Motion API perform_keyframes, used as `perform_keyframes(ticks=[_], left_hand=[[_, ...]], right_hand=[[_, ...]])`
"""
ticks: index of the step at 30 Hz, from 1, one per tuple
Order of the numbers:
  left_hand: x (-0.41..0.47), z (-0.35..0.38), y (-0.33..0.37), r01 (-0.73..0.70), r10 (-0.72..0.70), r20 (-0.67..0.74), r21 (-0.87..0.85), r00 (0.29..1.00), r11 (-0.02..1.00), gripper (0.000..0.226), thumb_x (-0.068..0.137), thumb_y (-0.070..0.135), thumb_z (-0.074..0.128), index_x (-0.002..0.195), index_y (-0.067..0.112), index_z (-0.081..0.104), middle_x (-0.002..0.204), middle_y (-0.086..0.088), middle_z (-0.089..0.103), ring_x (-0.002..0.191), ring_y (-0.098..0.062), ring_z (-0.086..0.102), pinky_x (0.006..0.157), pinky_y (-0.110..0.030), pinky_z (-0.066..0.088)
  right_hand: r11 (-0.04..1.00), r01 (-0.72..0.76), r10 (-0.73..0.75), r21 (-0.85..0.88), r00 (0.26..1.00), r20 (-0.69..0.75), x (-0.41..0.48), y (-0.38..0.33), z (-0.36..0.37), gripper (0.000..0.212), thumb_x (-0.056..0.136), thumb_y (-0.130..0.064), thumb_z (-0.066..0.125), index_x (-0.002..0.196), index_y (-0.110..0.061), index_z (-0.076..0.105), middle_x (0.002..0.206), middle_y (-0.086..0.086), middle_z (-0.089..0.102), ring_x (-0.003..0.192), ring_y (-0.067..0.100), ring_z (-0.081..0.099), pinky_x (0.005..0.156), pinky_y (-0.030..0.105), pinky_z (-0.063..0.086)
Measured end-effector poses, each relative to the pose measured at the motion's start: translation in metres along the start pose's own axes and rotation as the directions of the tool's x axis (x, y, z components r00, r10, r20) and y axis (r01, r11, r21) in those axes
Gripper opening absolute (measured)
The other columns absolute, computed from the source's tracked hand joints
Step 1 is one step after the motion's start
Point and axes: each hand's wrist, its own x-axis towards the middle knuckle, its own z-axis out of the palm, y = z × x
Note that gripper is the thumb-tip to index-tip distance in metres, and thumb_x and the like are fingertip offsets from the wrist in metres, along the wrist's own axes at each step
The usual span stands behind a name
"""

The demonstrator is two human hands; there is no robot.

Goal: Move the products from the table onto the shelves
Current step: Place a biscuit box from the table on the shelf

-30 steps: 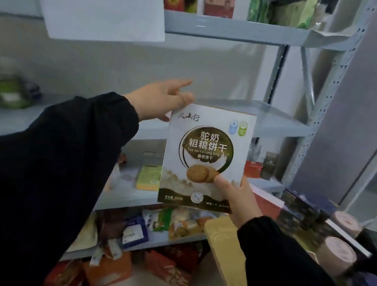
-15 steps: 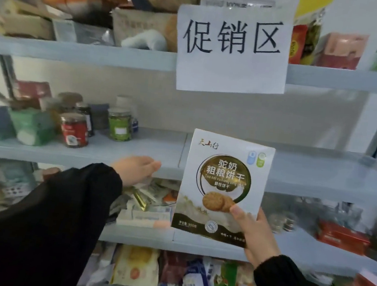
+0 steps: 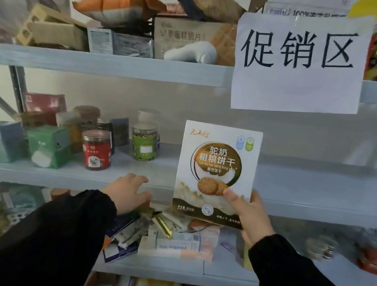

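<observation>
A white biscuit box (image 3: pixel 217 169) with a gold circle and two biscuits printed on it stands upright in front of the middle shelf (image 3: pixel 305 198). My right hand (image 3: pixel 248 214) grips its lower right corner, thumb on the front face. My left hand (image 3: pixel 128 191) rests on the front edge of the same shelf, just left of the box, with fingers loosely bent over the lip and holding nothing.
Jars (image 3: pixel 96 150) and small boxes (image 3: pixel 48 145) crowd the middle shelf's left part; its right part is bare. A paper sign (image 3: pixel 300 61) hangs from the top shelf (image 3: pixel 109 64). Packets and boxes (image 3: pixel 171 242) lie on the shelf below.
The view has swung left from the shelf's right end to its front. My left hand has dropped onto the middle shelf's edge. The box stays upright in my right hand.
</observation>
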Motion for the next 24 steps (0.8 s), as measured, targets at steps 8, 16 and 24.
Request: perform_keyframes(ticks=[8, 16, 24], left_hand=[[0.042, 0.024, -0.002, -0.142, 0.150, -0.041, 0.159, 0.988, 0.977, 0.061, 0.100, 0.052, 0.043, 0.155, 0.029, 0.032, 0.157, -0.002, 0.035, 0.143, -0.022, 0.032, 0.120, -0.038, 0.026], [0.077, 0.036, -0.002, -0.149, 0.147, 0.027, 0.160, 0.989, 0.976, 0.056, 0.093, 0.063, 0.037, 0.144, 0.041, 0.045, 0.146, 0.014, 0.044, 0.131, -0.014, 0.042, 0.114, -0.043, 0.033], [0.123, 0.034, 0.000, -0.278, 0.270, 0.071, 0.128, 0.960, 0.952, 0.053, 0.086, 0.071, 0.031, 0.124, 0.041, 0.051, 0.128, 0.016, 0.053, 0.124, -0.013, 0.046, 0.107, -0.034, 0.038]], right_hand=[[0.975, 0.122, -0.133, -0.185, 0.990, -0.048, 0.074, -0.009, 0.002, 0.058, 0.077, -0.031, 0.088, 0.125, -0.030, 0.054, 0.120, -0.004, 0.070, 0.106, 0.014, 0.070, 0.089, 0.037, 0.059], [0.860, 0.110, -0.079, -0.498, 0.993, 0.083, 0.160, 0.006, -0.003, 0.062, 0.081, -0.043, 0.084, 0.132, -0.036, 0.049, 0.115, -0.015, 0.067, 0.099, 0.002, 0.063, 0.077, 0.025, 0.050], [0.764, 0.108, -0.015, -0.636, 0.989, 0.150, 0.258, 0.031, 0.020, 0.057, 0.085, -0.039, 0.080, 0.134, -0.027, 0.053, 0.117, -0.006, 0.067, 0.101, 0.016, 0.061, 0.086, 0.035, 0.049]])
